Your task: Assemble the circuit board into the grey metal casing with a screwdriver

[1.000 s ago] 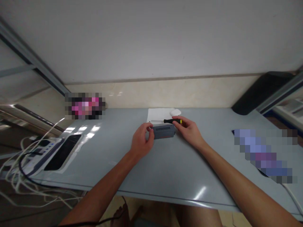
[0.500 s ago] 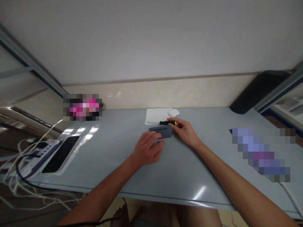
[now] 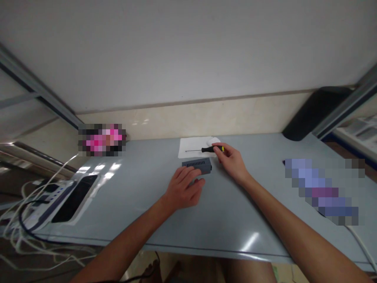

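My left hand (image 3: 184,188) rests with curled fingers over the near side of a small grey box with vent slots (image 3: 203,166), holding it on the table. Part of the box is hidden under these fingers. Just beyond and to the right, my right hand (image 3: 231,159) pinches a screwdriver (image 3: 208,149) by the yellow-tipped end of its black handle. Its thin shaft points left over a white sheet of paper (image 3: 188,143). Behind the handle sits a small white rounded case (image 3: 213,140), partly covered by my fingers.
On the left of the grey table (image 3: 141,173) lie a black phone (image 3: 76,198) and a power strip (image 3: 50,206) with tangled cables. A black cylindrical object (image 3: 315,114) leans at the back right. Blurred-out items occupy the far left and the right side.
My right hand has moved off the box's corner and closed around the screwdriver handle, which seems slightly lifted from the paper. My left hand stays on the box.
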A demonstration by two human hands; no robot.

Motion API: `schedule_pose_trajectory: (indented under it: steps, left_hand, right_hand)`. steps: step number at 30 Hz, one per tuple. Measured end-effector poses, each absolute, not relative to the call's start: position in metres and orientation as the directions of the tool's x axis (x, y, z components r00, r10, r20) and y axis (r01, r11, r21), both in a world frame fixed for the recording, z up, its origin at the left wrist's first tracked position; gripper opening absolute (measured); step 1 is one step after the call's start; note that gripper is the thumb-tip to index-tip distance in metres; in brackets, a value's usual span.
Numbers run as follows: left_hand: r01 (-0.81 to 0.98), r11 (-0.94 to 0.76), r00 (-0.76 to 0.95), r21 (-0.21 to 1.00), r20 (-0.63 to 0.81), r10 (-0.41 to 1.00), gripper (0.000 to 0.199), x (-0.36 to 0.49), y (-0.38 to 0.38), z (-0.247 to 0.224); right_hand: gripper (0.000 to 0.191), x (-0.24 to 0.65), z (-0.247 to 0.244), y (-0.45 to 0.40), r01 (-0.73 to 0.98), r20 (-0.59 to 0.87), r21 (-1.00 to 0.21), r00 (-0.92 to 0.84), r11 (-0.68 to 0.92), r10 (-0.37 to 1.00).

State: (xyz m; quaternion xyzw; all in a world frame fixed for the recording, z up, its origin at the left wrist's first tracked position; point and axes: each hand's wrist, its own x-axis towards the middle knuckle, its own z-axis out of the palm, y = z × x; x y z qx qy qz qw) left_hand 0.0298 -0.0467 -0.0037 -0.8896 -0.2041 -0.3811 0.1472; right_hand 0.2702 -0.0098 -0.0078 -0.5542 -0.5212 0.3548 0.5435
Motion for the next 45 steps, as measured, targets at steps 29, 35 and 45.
schedule_pose_trajectory:
  steps: [29,35,45]
  left_hand:
    - [0.575,-0.815,0.589,0.078,0.652,0.478,0.026,0.053,-0.024,0.012]
    - [0.559,-0.827,0.605,0.061,0.652,0.457,0.027,0.056,-0.021,0.012]
    - [0.518,-0.838,0.586,0.172,0.642,0.494,0.031,0.055,-0.022,0.008]
  right_hand:
    - [0.027,0.312,0.016,-0.003,-0.021,0.151,-0.978,0.609,0.206,0.779]
    - [0.027,0.313,0.014,-0.002,0.006,0.169,-0.978,0.607,0.208,0.776]
    - [0.024,0.318,0.016,-0.001,-0.021,0.137,-0.98,0.655,0.199,0.743]
